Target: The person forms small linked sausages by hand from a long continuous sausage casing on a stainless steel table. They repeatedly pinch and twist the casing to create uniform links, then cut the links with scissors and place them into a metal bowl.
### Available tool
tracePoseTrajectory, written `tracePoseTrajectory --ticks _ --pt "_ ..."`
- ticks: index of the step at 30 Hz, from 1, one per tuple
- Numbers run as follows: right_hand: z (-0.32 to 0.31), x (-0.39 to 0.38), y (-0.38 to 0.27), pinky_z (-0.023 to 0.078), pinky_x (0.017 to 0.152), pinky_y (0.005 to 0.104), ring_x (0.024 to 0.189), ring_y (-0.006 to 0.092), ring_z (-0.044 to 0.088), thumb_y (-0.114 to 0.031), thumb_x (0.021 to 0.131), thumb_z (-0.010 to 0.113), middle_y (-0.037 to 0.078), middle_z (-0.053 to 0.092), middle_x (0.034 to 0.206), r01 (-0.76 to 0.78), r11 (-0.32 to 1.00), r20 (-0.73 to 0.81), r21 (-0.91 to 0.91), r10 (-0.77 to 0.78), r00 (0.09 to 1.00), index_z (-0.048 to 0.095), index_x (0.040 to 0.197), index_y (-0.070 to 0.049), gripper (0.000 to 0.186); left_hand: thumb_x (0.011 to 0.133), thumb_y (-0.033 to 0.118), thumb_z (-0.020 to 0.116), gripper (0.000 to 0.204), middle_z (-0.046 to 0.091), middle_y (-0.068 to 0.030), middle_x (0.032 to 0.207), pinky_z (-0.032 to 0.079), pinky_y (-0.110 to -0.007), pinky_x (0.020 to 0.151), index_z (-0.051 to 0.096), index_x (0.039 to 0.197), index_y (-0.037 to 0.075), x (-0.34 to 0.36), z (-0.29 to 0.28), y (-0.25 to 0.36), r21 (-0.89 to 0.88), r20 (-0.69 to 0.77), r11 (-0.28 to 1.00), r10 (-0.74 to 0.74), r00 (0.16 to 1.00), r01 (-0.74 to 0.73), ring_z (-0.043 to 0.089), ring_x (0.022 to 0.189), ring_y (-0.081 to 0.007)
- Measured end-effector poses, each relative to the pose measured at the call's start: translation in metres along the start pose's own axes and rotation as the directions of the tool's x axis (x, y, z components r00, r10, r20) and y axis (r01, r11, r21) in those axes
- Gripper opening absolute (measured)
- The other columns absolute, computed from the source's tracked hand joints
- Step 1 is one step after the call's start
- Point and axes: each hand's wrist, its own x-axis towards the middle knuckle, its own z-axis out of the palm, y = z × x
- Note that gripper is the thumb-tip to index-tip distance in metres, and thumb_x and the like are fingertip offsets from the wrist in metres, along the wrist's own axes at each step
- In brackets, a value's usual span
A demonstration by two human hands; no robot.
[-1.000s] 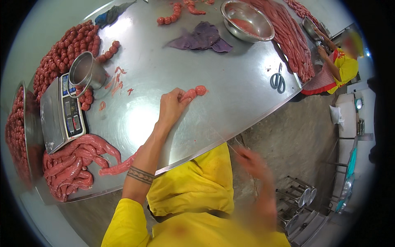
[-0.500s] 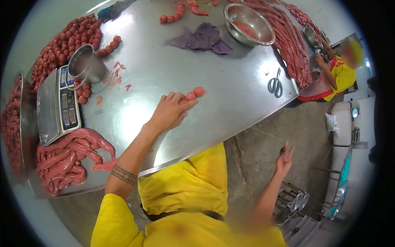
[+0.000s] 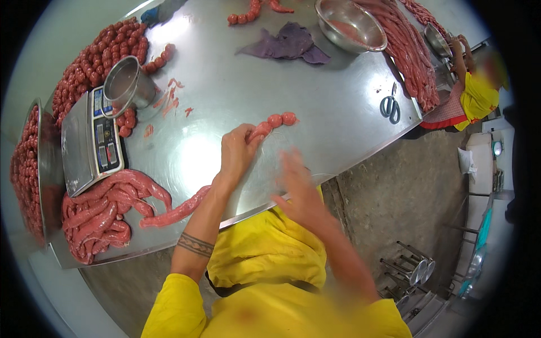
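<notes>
A short row of tied sausage links [image 3: 275, 120] lies on the steel table. My left hand [image 3: 236, 155] is closed round the end of the sausage nearest me, with fingers and thumb pinching the casing. A thin pale string [image 3: 320, 174] trails slackly from the links over the table edge. My right hand [image 3: 304, 188] is over the front edge of the table, right of my left hand. Motion smears its fingers, and I cannot see whether the string is in them. Under my left forearm a long untied sausage [image 3: 180, 211] runs to a coiled heap [image 3: 101, 217].
Left stand a digital scale [image 3: 93, 143], a metal pot [image 3: 128, 84] and a heap of tied links [image 3: 104, 62]. Farther off are a purple cloth [image 3: 287, 44] and a steel bowl [image 3: 352, 28]. Scissors [image 3: 390, 107] lie near the right edge. A co-worker [image 3: 479, 93] stands beyond.
My right hand has come in from the far right to the table edge, and the string has gone from taut to slack. My left hand still grips the sausage; more untied sausage shows beside its forearm.
</notes>
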Motion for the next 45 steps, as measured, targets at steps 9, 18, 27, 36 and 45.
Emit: tracePoseTrajectory --ticks 9,18,27,36,45 --pt "-0.174 -0.333 0.118 0.045 0.064 0.0378 0.067 0.0265 0.063 -0.003 0.098 0.067 0.009 0.071 0.079 -0.75 0.467 0.403 0.468 0.643 0.651 0.073 0.102 -0.005 0.007 0.093 0.012 0.072 0.02 0.064 -0.0091 0.098 0.053 -0.043 0.077 0.078 0.111 0.017 -0.011 0.008 0.0 0.354 0.18 0.809 0.433 0.883 -0.469 0.063 0.096 -0.0293" --pt "-0.121 -0.234 0.275 0.047 0.047 0.0179 0.092 0.0242 0.072 0.001 0.108 0.051 0.023 0.036 0.169 0.607 -0.246 -0.213 0.756 0.784 0.583 0.027 0.171 -0.025 0.072 0.087 0.008 0.075 0.046 0.067 -0.0067 0.109 0.054 -0.044 0.085 0.068 0.131 0.02 -0.011 -0.019 -0.01 0.358 0.213 0.718 0.56 0.801 -0.597 0.064 0.096 -0.032" --pt "0.017 0.138 0.045 0.056 0.086 0.0493 0.095 0.0384 0.074 -0.015 0.088 0.075 0.02 0.072 0.112 0.028 0.952 0.215 -0.303 0.04 0.976 0.07 0.105 -0.006 0.02 0.092 0.012 0.077 0.055 0.076 -0.0181 0.095 0.058 -0.042 0.08 0.058 0.143 0.006 -0.03 -0.02 -0.019 -0.063 0.001 0.989 0.134 0.991 -0.133 0.075 0.085 -0.035" --pt "-0.131 -0.157 0.023 0.052 0.1 0.0433 0.103 0.036 0.072 -0.006 0.093 0.07 0.019 0.077 0.103 -0.666 0.711 0.293 -0.224 0.701 0.65 0.078 0.119 -0.007 0.027 0.095 0.026 0.079 0.029 0.075 -0.0185 0.091 0.057 -0.042 0.075 0.073 0.105 -0.001 -0.03 -0.013 -0.013 0.008 -0.103 1.0 0.002 0.995 -0.002 0.073 0.082 -0.0351" --pt "-0.119 -0.392 0.161 0.05 0.081 0.0349 0.081 0.0243 0.064 0.004 0.096 0.06 0.003 0.069 0.086 -0.578 -0.547 0.794 0.606 0.367 0.485 0.071 0.108 -0.007 0.02 0.089 0.018 0.075 0.012 0.062 -0.0095 0.097 0.051 -0.041 0.08 0.074 0.101 0.016 -0.027 -0.019 -0.014 0.427 0.26 0.687 0.53 0.807 -0.588 0.062 0.095 -0.0311"
